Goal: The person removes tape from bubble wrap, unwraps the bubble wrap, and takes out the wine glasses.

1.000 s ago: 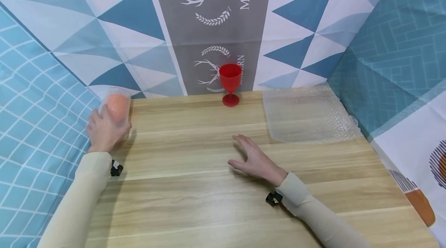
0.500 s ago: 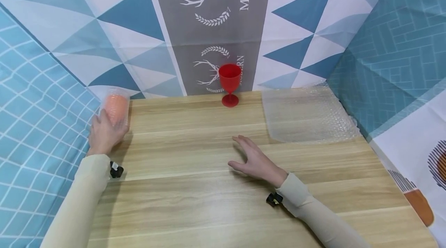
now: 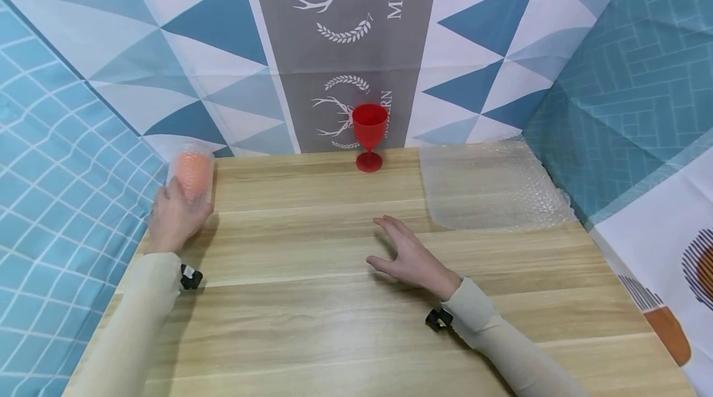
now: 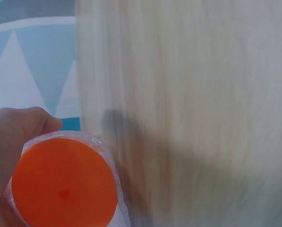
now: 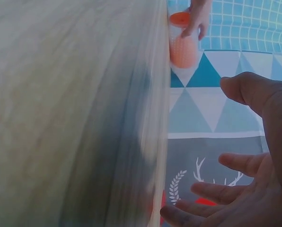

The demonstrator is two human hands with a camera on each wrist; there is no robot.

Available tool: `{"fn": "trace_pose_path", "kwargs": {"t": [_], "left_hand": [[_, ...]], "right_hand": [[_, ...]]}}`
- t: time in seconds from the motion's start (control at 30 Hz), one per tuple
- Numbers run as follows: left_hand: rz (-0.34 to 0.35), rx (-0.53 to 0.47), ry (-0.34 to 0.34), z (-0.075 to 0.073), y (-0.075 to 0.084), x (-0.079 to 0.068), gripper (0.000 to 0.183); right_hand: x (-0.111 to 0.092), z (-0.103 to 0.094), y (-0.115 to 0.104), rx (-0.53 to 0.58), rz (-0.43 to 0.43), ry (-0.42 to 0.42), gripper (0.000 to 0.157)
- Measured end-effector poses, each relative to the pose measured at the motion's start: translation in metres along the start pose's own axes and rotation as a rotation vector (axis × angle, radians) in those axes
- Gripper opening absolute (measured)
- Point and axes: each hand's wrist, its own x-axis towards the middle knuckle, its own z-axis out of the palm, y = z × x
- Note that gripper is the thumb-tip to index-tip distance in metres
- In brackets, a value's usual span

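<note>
My left hand (image 3: 179, 217) grips an orange goblet (image 3: 192, 173) wrapped in clear bubble wrap, at the table's back left corner. Its bowl points toward the back wall, and its round orange base (image 4: 65, 184) faces the left wrist camera. In the right wrist view the fingers come down over the wrapped goblet (image 5: 183, 52) between base and bowl. My right hand (image 3: 412, 257) hovers over the middle of the table, fingers spread apart and holding nothing. A red goblet (image 3: 370, 127) stands upright at the back edge, beyond the right hand.
A flat sheet of bubble wrap (image 3: 490, 186) lies on the wooden table (image 3: 312, 322) at the back right. Patterned cloth walls (image 3: 356, 31) rise behind the table, with blue tiled cloth (image 3: 61, 199) close beside my left arm.
My left hand has drawn slightly toward me and to the right with the wrapped orange goblet. The right hand has stayed in place, and the red goblet too.
</note>
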Motion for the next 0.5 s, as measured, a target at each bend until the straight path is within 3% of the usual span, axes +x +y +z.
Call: {"fn": "trace_pose_path", "kwargs": {"t": [0.5], "left_hand": [[0.083,-0.044,-0.012,0.007,0.023,-0.040,0.093]], "right_hand": [[-0.005,0.005,-0.001,-0.002,-0.002,0.016,0.083]]}}
